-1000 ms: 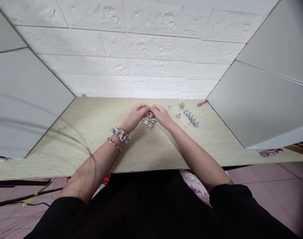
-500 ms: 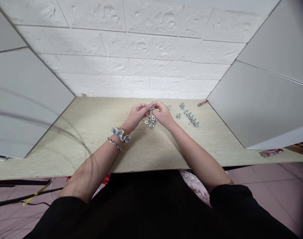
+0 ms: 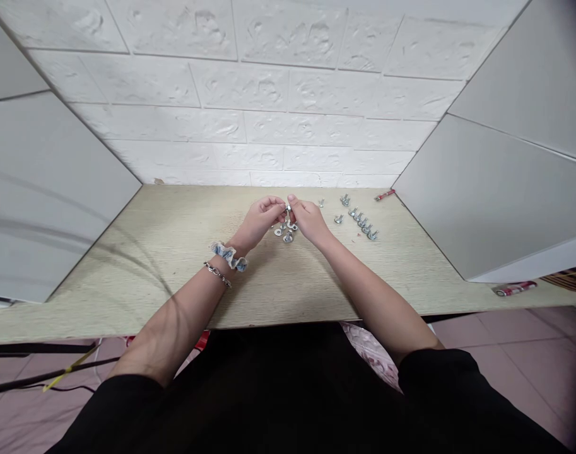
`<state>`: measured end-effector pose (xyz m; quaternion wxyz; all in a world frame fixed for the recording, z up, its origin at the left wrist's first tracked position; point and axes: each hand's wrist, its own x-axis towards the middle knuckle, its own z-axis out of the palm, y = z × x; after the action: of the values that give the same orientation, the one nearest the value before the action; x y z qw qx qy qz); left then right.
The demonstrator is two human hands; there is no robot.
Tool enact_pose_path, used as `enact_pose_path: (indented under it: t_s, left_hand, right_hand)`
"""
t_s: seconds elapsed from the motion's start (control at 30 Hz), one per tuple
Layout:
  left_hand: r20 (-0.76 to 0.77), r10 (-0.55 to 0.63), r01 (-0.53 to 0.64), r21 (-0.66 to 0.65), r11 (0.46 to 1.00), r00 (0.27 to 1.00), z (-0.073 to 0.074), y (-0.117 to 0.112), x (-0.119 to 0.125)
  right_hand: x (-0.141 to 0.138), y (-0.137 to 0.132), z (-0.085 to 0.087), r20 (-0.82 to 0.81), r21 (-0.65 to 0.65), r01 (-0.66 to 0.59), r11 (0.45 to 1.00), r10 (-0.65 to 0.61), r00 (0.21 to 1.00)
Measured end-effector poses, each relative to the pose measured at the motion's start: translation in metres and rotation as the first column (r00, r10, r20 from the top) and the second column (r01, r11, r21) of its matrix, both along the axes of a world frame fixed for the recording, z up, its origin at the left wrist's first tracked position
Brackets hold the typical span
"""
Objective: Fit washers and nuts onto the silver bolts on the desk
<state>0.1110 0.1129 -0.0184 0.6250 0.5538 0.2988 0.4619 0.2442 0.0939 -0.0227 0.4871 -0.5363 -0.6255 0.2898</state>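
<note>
My left hand [image 3: 260, 218] and my right hand [image 3: 308, 217] meet above the middle of a pale wooden table [image 3: 174, 252]. Their fingertips pinch a small silver bolt [image 3: 288, 206] between them; both hands are closed on it. Just under the hands lies a small heap of loose silver bolts and washers [image 3: 286, 232]. My left wrist carries a blue scrunchie [image 3: 228, 255] and a chain bracelet.
A row of assembled silver bolts [image 3: 362, 222] lies to the right of the hands, with two more [image 3: 345, 200] behind it. A red pen-like thing [image 3: 385, 195] rests at the back right corner. White panels wall in both sides; a brick-pattern wall stands behind.
The right hand's fingers have turned a little on the bolt, and the bolt now shows between the fingertips. Both hands stay in the same place.
</note>
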Motion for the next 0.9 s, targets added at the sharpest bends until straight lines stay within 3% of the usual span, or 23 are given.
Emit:
enact_pose_path:
  t_s: [0.2, 0.6, 0.9]
  left_hand:
    - [0.027, 0.001, -0.001, -0.004, 1.0, 1.0, 0.0002, 0.0008, -0.0003]
    - [0.044, 0.009, -0.008, -0.019, 1.0, 0.999, -0.0015, 0.0024, -0.0008]
    - [0.037, 0.016, -0.016, -0.003, 1.0, 0.999, -0.0045, 0.0047, -0.0003]
  right_hand:
    - [-0.0027, -0.0035, 0.0028, 0.017, 0.06, 0.014, 0.998, -0.015, 1.0]
    - [-0.0049, -0.0004, 0.0016, -0.143, 0.195, -0.028, 0.98, 0.057, 0.988]
    - [-0.0026, -0.0019, 0.0032, -0.029, 0.356, 0.005, 0.934, 0.006, 1.0]
